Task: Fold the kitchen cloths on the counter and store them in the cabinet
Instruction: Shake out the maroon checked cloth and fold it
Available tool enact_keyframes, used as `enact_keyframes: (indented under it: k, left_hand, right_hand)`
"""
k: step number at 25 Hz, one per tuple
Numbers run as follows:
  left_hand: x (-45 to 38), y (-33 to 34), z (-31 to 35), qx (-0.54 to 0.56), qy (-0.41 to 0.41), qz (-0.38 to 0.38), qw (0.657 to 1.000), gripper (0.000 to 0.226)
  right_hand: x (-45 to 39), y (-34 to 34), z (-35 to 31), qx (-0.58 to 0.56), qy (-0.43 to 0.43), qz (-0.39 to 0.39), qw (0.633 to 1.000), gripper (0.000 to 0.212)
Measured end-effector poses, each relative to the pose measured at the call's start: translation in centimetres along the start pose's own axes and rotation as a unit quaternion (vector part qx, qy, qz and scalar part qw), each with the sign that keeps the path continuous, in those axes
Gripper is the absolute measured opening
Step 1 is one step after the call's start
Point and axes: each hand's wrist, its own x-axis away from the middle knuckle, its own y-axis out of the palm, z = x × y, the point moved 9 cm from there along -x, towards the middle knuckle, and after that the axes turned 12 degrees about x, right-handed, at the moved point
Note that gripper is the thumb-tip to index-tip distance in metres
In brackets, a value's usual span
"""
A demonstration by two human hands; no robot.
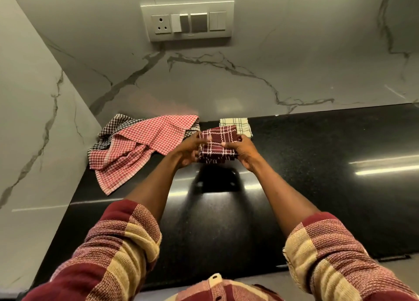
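Note:
A folded maroon cloth with white checks [218, 141] is held just above the black counter [317, 164]. My left hand [188, 148] grips its left edge and my right hand [243, 152] grips its right edge, thumbs on top. Behind it, by the wall, lies a folded cream cloth with dark checks [241, 126]. To the left sits a crumpled pile: a red-and-white gingham cloth [140, 146] over a black-and-white gingham cloth [118, 123]. No cabinet is in view.
A marble backsplash [249, 80] rises behind the counter, with a switch and socket panel [188, 21] on it. A marble side wall [34, 119] closes the left end. The counter's front edge runs below my sleeves.

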Motion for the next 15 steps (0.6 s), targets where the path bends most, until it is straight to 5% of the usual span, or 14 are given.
enact_keyframes:
  k: [4,9,12,15]
  left_hand:
    - [-4.8,0.6,0.4,-0.047,0.065,0.120,0.990,0.061]
    - [-11.3,3.1,2.9,-0.212,0.203,0.166,0.942,0.029]
    - [-16.0,3.6,0.7,-0.432,0.174,0.125,0.876,0.037]
    - [-18.2,2.3,-1.4,-0.522,0.151,0.120,0.831,0.043]
  right_hand:
    - [-4.0,-4.0,-0.7,0.041,-0.005,0.102,0.994,0.051]
    - [-9.1,-7.5,-4.3,0.251,-0.137,0.217,0.933,0.035]
    - [-13.9,-8.2,-1.3,0.417,-0.085,0.184,0.886,0.043]
    - [-15.8,-9.0,1.8,0.545,-0.031,0.216,0.810,0.041]
